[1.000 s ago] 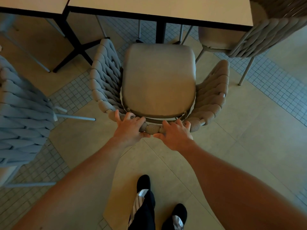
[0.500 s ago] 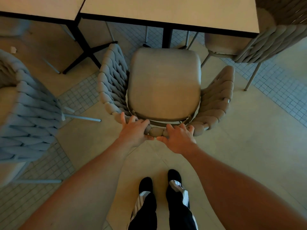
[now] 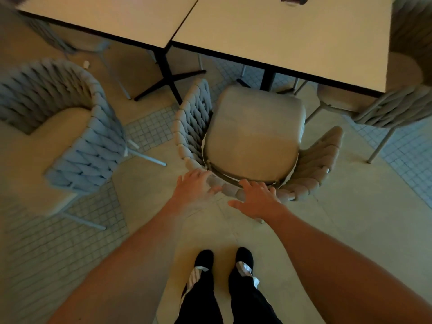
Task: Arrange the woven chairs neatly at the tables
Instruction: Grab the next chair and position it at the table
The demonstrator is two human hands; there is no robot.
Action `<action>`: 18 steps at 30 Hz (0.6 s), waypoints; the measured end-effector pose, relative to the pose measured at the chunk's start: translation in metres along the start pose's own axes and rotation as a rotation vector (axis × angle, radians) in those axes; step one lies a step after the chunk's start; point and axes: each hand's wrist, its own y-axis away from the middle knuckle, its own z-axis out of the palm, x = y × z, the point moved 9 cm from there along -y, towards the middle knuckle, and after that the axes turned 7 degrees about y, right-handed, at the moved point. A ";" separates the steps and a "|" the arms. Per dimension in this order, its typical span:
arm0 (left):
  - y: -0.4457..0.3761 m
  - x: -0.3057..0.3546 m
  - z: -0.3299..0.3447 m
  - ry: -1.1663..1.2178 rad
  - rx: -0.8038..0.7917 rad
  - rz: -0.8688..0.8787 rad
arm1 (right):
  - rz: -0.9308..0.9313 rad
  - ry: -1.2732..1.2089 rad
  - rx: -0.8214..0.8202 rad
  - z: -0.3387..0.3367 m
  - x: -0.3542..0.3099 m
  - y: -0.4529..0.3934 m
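A beige woven chair with a padded seat stands in front of me, its seat front just under the near edge of the right table. My left hand rests on the left part of the chair's curved back rim, fingers spread and slightly blurred. My right hand lies flat on the middle of the rim, fingers straight and thumb stuck out away from it. Neither hand wraps the rim.
A blue woven chair stands on the left, turned away from the left table. Another beige woven chair sits at the right table's corner. Black table legs stand between the chairs. My feet are behind the chair.
Both hands have loosened from a grip on the chair's back rim to flat, spread fingers. The view has lifted, showing more of both tabletops; the chair sits closer under the table.
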 end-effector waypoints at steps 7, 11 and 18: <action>0.047 -0.024 -0.024 0.028 0.037 -0.153 | -0.123 0.109 0.043 -0.031 -0.036 0.011; 0.073 -0.041 -0.038 0.077 0.104 -0.231 | -0.215 0.176 0.049 -0.045 -0.068 0.009; 0.110 -0.097 -0.053 0.137 0.185 -0.399 | -0.354 0.250 0.042 -0.060 -0.135 0.001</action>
